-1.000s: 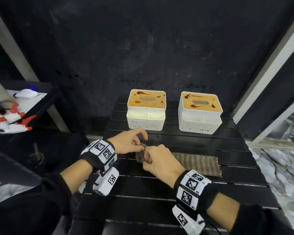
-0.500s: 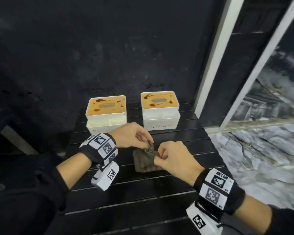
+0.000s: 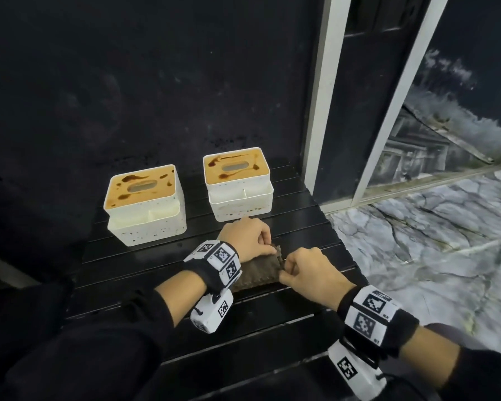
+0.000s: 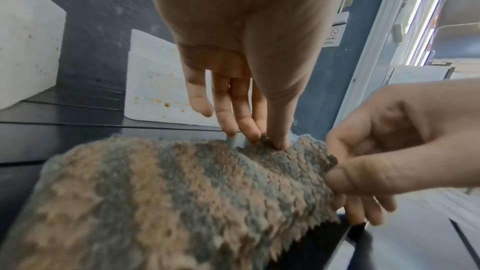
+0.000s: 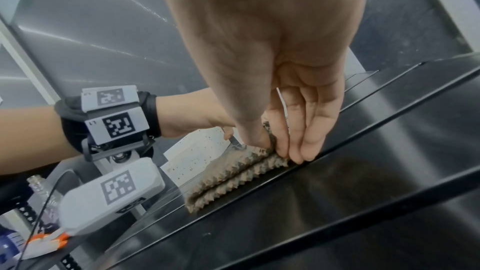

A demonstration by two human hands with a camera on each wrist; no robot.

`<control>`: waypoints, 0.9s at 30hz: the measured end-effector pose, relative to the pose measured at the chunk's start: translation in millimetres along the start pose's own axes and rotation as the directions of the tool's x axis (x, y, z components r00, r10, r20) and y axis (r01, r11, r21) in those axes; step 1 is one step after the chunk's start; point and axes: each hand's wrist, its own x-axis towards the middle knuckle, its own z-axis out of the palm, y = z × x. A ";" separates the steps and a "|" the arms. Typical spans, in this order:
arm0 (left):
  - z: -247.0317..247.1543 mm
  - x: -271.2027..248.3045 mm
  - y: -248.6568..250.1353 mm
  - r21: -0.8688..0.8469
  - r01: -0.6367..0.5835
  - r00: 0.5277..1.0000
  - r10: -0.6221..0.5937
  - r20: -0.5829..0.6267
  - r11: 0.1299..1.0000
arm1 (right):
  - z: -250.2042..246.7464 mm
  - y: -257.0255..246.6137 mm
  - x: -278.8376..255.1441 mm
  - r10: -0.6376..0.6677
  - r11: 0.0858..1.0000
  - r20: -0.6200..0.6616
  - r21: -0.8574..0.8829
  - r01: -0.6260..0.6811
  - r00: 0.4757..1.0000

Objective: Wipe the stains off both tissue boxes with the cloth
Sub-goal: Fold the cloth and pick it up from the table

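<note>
Head view, setting: a black slatted table [image 3: 272, 337] stood against a dark wall, with a white door frame [image 3: 321, 91] and marbled floor [image 3: 417, 241] to the right.
Left box: a white tissue box [image 3: 145, 204] sat at the table's far edge, its orange top marked with dark brown stains and its front speckled.
Right box: a second tissue box [image 3: 239, 183] stood beside the first, apart from it, with dark streaks around its slot and spots along its lower front.
Cloth: a fuzzy brown-grey cloth [image 3: 258, 270] lay on the table just in front of the right box, doubled over; the right wrist view showed two zigzag edges stacked.
Left hand: the left hand [image 3: 248, 238] pinched the cloth's far corner between thumb and fingertips [image 4: 253, 133].
Right hand: the right hand [image 3: 307, 270] pinched the near right edge of the cloth, thumb over curled fingers [image 5: 296, 151].
Wrist bands: black bands with white coded markers [image 3: 219, 259] ringed both wrists.
Progress: judging by the stains plainly left on both boxes, no wiping had been done; the cloth appeared to be at the folding stage.
Remaining: lifting the folded cloth, then wiping the top and front of each box in turn.
</note>
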 end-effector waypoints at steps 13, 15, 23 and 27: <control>-8.1 -53.2 -66.9 -0.034 0.195 0.981 -0.195 -0.021 0.980 | -1.0 -9.0 11.5 -0.149 0.985 -0.097 -0.105 0.139 0.984; -4.0 -61.0 -71.1 -0.033 0.247 0.969 -0.248 -0.024 0.968 | 3.1 -11.2 18.3 -0.102 0.989 -0.068 -0.112 0.094 0.992; 12.5 -73.6 -71.2 -0.023 0.367 0.929 -0.367 -0.033 0.930 | 11.3 -13.0 32.2 -0.033 0.996 0.000 -0.084 0.033 0.999; 19.3 -75.1 -68.1 -0.077 0.359 0.931 -0.363 -0.032 0.930 | 10.3 -13.6 32.2 -0.004 1.000 0.022 -0.019 0.004 1.000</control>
